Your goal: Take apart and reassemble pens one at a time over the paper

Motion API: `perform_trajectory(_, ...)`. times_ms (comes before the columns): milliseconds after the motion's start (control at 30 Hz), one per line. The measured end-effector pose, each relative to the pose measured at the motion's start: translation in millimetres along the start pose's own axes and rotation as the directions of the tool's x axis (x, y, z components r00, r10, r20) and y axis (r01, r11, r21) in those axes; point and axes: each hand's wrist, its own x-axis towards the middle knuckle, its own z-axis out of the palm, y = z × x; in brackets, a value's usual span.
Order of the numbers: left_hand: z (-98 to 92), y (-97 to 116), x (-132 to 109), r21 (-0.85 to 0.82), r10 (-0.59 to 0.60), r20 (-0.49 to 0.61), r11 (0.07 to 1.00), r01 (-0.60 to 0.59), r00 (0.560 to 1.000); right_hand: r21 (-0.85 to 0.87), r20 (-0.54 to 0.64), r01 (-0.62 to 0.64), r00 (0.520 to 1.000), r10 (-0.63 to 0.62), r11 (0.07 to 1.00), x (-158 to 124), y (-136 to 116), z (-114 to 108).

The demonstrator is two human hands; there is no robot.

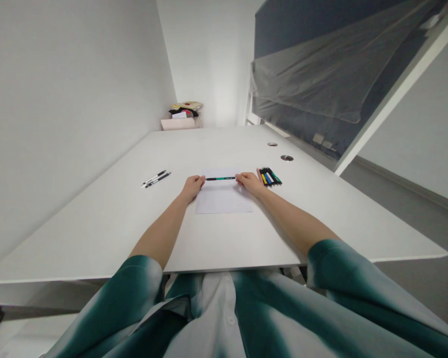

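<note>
A slim green and black pen (220, 178) is held level above a white sheet of paper (224, 203), one end in each hand. My left hand (194, 187) is closed on its left, black end. At the opposite end, the fingers of my right hand (249, 182) pinch the pen. Just right of that hand lies a row of several colored pens (270, 177), with yellow, blue, white, red and green barrels. Farther left on the table rest black and white pens (156, 179), side by side at a slant.
The white table (216, 243) stretches away to a back wall. At its far left end a pinkish box (178, 124) holds piled items. Two round cable holes (287, 158) sit near the right edge. A dark panel (306, 74) draped in plastic stands to the right.
</note>
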Motion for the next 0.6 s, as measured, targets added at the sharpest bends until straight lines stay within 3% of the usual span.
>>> perform_trajectory(600,0.4,-6.5,3.5,0.005,0.019,-0.001,1.0,-0.019,1.0,-0.006,0.012,-0.002,1.0,0.002,1.0,0.4,-1.5,-0.9)
